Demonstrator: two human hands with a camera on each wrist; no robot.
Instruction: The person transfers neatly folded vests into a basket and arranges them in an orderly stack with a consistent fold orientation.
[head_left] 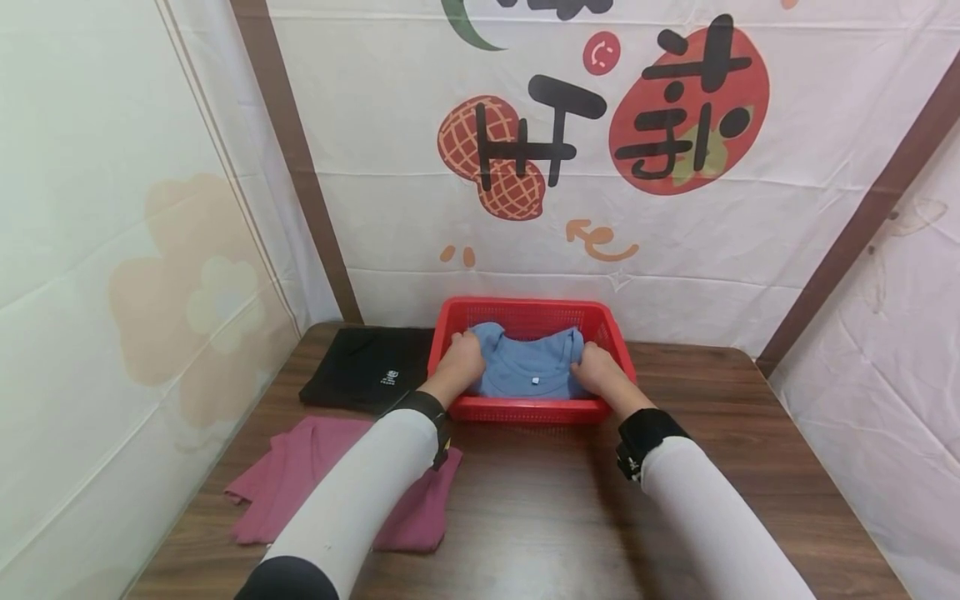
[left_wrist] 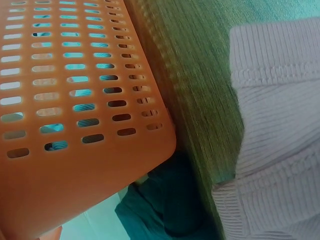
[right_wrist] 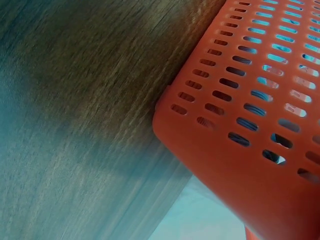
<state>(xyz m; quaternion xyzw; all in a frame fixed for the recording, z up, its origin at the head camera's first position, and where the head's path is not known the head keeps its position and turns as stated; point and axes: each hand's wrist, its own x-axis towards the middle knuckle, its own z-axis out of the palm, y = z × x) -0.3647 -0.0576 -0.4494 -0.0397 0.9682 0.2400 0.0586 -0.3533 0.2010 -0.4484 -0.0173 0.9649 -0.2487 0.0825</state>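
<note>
A blue T-shirt [head_left: 528, 362] with a small white neck label lies in the red plastic basket [head_left: 525, 410], its neckline facing up. My left hand [head_left: 461, 362] grips the shirt's left side near the shoulder, inside the basket's left rim. On the opposite side, my right hand [head_left: 602, 371] grips the shirt near its right shoulder. Both wrist views mostly show the slotted wall of the basket [left_wrist: 65, 175] [right_wrist: 215, 145], which largely hides the hands and shirt there.
Left of the basket lies a folded black garment [head_left: 360, 367] with small white print. A folded pink garment [head_left: 307, 467] lies nearer on the wooden table [head_left: 540, 508], partly under my left forearm. A printed white curtain [head_left: 390, 208] hangs behind the table.
</note>
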